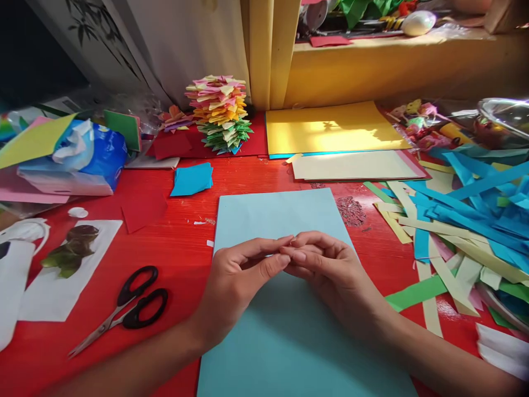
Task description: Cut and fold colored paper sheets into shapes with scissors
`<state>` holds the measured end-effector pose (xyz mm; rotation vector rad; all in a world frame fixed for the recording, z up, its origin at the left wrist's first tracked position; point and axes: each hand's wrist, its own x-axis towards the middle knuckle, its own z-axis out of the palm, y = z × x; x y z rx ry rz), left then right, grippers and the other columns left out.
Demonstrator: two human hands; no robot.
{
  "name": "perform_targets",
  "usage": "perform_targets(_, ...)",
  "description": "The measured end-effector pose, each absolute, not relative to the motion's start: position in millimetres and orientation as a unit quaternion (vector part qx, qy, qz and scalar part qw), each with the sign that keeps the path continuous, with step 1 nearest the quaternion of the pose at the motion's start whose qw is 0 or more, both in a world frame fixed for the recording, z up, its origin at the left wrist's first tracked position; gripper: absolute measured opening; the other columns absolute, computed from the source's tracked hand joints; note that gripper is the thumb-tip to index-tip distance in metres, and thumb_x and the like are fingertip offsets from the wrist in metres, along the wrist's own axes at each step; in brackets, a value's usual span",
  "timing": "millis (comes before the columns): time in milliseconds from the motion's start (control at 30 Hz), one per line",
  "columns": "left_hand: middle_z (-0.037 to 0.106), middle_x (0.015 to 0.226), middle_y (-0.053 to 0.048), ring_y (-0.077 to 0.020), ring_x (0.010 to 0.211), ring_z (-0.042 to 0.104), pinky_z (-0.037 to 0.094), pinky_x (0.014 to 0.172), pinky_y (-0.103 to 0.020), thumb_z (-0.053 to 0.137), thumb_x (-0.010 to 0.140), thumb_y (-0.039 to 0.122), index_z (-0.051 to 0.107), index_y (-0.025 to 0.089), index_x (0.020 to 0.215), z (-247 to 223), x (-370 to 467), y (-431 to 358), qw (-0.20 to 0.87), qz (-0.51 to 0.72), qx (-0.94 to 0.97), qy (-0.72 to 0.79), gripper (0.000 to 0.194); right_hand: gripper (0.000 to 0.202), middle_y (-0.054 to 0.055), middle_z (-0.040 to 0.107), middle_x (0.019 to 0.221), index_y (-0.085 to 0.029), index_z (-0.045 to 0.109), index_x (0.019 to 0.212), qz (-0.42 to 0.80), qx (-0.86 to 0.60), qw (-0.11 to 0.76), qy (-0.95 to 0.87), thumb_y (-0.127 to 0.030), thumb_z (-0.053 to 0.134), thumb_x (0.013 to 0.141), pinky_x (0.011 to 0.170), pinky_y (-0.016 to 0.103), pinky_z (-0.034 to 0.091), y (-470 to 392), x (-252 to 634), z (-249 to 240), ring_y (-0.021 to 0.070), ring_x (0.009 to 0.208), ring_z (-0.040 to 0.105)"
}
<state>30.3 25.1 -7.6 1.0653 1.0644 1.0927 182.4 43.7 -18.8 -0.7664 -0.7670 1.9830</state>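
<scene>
My left hand (237, 281) and my right hand (334, 273) meet fingertip to fingertip above a light blue sheet or board (276, 215). Thumbs and index fingers are pinched together. Anything between them is hidden or too small to make out. Left of the blue sheet lies a pair of scissors with black handles (131, 320), its blades partly apart. A small stack of blue paper squares (190, 181) sits beyond my left hand. Farther back stands a layered tower of folded paper pieces (221, 113) in pink, yellow, orange and green.
Blue, green and cream paper strips (467, 220) heap on the right of the red table (185, 248). Yellow paper (330, 129) and cream paper (351, 165) lie at the back. A blue tissue pack (107, 149) and a white sheet (53, 300) are on the left.
</scene>
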Motion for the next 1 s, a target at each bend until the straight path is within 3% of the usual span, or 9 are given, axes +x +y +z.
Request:
perform_targets(367,0.072,0.095,0.007,-0.0072,0.086,0.067,0.052,0.073,-0.009,0.061,0.082,0.021,0.071,0.029,0.095,-5.4,29.1,22.8,0.563,0.451,0.510,0.468,0.018,0.005,0.002,0.071,0.086,-0.022,0.072,0.076,0.786,-0.358,0.402,-0.304,-0.024,0.074,0.071,0.072,0.022,0.056,44.9,185.3,-17.5,0.0129,0.078,0.068)
perform_targets(500,0.072,0.092,0.006,-0.0079,0.083,0.067,0.052,0.072,-0.011,0.061,0.081,0.023,0.070,0.025,0.092,-3.9,29.7,21.4,0.537,0.429,0.539,0.487,0.014,0.006,0.001,0.070,0.073,-0.020,0.071,0.072,0.773,-0.364,0.422,-0.305,-0.026,0.073,0.073,0.066,0.021,0.057,45.1,185.1,-17.3,0.0120,0.068,0.067)
perform_targets(800,0.071,0.088,0.003,-0.0111,0.085,0.066,0.052,0.074,-0.017,0.054,0.086,0.024,0.067,0.023,0.095,-5.5,24.8,23.2,0.570,0.418,0.561,0.430,0.016,0.010,0.001,0.070,0.067,-0.019,0.068,0.068,0.778,-0.342,0.420,-0.319,-0.022,0.068,0.077,0.065,0.020,0.055,42.8,186.1,-15.5,0.0107,0.064,0.067)
perform_targets(1000,0.067,0.076,0.002,-0.0111,0.077,0.064,0.050,0.071,-0.021,0.053,0.086,0.023,0.067,0.021,0.085,-5.9,23.3,26.9,0.575,0.401,0.570,0.429,0.014,0.017,-0.001,0.065,0.052,-0.018,0.064,0.062,0.810,-0.314,0.375,-0.323,-0.020,0.065,0.079,0.037,0.015,0.042,40.8,188.1,-11.1,0.0075,0.035,0.055)
